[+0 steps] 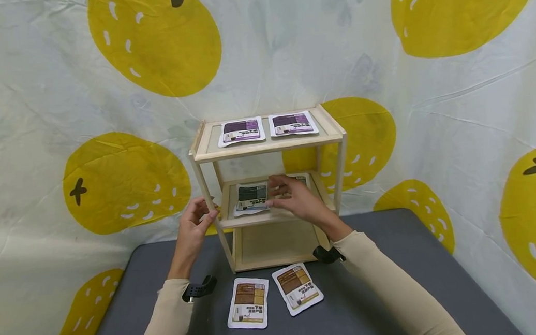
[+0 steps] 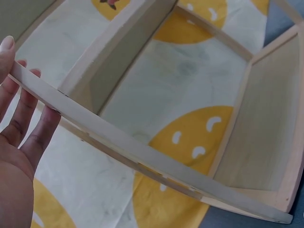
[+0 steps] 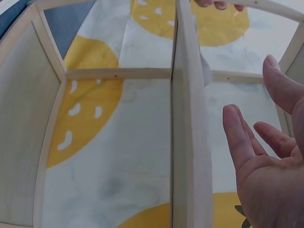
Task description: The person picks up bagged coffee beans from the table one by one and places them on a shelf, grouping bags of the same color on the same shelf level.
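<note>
Left hand (image 1: 194, 222) pinching slim wooden post (image 1: 202, 181); right hand (image 1: 296, 199), fingers loosely parted, near flat rectangular pouch (image 1: 251, 195)

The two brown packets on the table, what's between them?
Just bare grey table between the left brown packet and the right brown packet, in the head view.

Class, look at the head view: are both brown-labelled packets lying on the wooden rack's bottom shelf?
No, both brown-labelled packets lie on the dark table in front of the wooden rack.

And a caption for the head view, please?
Left hand gripping a rack post, right hand at the middle shelf, two brown-labelled pouches in front.
</note>
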The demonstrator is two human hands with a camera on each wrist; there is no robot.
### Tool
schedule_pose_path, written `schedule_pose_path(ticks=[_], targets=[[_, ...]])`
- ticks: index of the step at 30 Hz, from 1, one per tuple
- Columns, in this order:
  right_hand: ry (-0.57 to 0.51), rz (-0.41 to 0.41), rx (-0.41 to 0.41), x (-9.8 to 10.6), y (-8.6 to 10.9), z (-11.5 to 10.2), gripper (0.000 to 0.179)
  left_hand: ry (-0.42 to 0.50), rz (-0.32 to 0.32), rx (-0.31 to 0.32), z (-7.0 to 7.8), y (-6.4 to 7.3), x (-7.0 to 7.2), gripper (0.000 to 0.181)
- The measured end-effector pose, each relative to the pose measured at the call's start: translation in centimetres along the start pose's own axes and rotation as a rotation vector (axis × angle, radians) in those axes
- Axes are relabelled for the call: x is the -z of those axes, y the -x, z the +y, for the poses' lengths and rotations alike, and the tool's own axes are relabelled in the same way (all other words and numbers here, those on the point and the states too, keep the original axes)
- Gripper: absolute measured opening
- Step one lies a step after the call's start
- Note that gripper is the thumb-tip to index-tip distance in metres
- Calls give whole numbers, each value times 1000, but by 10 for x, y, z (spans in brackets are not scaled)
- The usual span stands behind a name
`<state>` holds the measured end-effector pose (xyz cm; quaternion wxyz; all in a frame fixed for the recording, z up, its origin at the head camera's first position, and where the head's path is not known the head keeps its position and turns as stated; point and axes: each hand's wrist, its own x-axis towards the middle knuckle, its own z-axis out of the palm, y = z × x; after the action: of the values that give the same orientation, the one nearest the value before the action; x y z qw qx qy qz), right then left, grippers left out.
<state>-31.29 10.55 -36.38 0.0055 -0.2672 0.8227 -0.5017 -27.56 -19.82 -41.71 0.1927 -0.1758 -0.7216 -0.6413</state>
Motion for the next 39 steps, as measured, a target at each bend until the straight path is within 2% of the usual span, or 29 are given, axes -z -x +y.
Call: schedule_pose_path(ticks=[4,12,22,33,39], targets=[[-21,-16,15,-2,6,-4,71,3,-2,-15,0,1,1,37],[-136,-67,22,-5,23,-8,64,-12,-10,-49,-2,-2,2,37],[-283,-180,31,-10,44,0,61,-7,-1,-41,-1,-2,1,36],[-310,-268,54,-15,62,11,61,2,1,-25,0,-1,3,35],[-286,-320,79,-18,72,20,53,5,-10,-32,1,0,2,34]])
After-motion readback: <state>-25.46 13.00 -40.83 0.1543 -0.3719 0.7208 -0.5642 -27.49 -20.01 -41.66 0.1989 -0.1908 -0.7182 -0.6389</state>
